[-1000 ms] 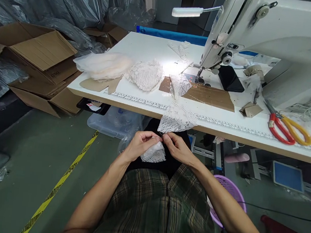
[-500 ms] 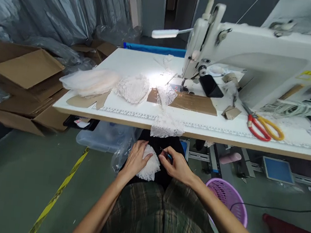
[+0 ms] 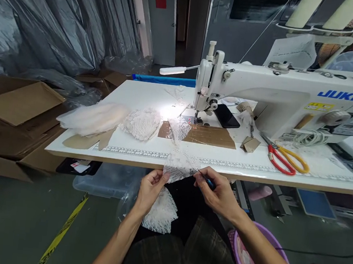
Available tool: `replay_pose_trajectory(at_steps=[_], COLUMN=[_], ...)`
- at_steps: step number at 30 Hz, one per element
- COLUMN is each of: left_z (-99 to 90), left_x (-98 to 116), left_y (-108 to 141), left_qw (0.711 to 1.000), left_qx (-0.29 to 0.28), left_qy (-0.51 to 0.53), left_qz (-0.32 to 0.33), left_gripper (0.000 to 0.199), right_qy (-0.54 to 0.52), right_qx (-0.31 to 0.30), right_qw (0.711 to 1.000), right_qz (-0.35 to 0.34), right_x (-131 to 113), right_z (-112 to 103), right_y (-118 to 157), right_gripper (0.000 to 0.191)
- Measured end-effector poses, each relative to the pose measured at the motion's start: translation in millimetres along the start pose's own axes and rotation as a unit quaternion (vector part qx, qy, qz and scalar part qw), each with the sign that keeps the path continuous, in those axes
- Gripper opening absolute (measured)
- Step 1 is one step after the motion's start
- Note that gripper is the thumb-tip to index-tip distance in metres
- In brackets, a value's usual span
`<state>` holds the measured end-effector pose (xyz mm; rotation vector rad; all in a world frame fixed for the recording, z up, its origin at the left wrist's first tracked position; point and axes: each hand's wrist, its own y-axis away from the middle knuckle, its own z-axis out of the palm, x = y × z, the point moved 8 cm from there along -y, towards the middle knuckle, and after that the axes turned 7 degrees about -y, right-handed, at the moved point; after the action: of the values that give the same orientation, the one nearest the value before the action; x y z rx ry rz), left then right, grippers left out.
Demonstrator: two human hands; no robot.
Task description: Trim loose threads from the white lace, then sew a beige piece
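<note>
My left hand [image 3: 150, 189] is closed, pinching the lower left part of a white lace piece [image 3: 179, 164] that hangs over the table's front edge. My right hand [image 3: 219, 192] is closed around a small blue-handled tool [image 3: 210, 183] with a thin dark tip; its exact kind is mostly hidden. Its fingertips are at the right edge of the same lace. Below, a second white lace piece [image 3: 161, 212] rests on my lap. More lace [image 3: 179, 129] lies near the needle of the sewing machine [image 3: 257, 84].
On the white table [image 3: 137, 144] are a lace pile [image 3: 142, 124], sheer pale fabric [image 3: 94, 117], a brown strip [image 3: 210, 136], a phone [image 3: 227, 116] and red-and-yellow scissors [image 3: 284, 158]. Cardboard boxes [image 3: 22, 103] stand left; a purple basket [image 3: 260, 258] is on the floor at right.
Both hands have risen from my lap to the table's front edge. My left hand has left the lap lace and taken hold of the hanging lace. The view has tilted upward.
</note>
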<state>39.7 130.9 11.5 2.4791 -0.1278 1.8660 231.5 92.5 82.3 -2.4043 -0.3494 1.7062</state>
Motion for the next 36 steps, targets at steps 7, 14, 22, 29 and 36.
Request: replay_pose_trajectory(at_steps=[7,14,22,29,36], left_z=[14.4,-26.5,21.7,4.9,-4.6], left_x=[32.5,30.4,-2.4,-31.9,-29.6], left_y=[70.1,71.9,71.7,76.4,77.0], left_qw=[0.925,0.954,0.921,0.958,0.973], left_qx=[-0.102,-0.033,-0.304,-0.178,-0.15], left_qy=[-0.251,-0.21,0.241,0.172,0.121], left_qz=[0.267,0.212,-0.018,-0.147,-0.129], left_gripper=[0.017,0.048,0.046,0.027,0.029], right_qy=[-0.026,-0.057,-0.095,-0.057,-0.027], right_qx=[-0.06,-0.149,-0.273,-0.224,-0.242], right_qw=[0.996,0.987,0.957,0.971,0.968], right_qz=[0.06,0.032,-0.02,0.059,0.056], right_x=[18.8,11.9,-8.1,25.3,39.9], right_z=[58.5,92.2,102.4,83.6,105.2], right_y=[18.3,39.8,68.6,58.3,44.5], right_gripper=[0.024,0.02,0.015,0.04,0.047])
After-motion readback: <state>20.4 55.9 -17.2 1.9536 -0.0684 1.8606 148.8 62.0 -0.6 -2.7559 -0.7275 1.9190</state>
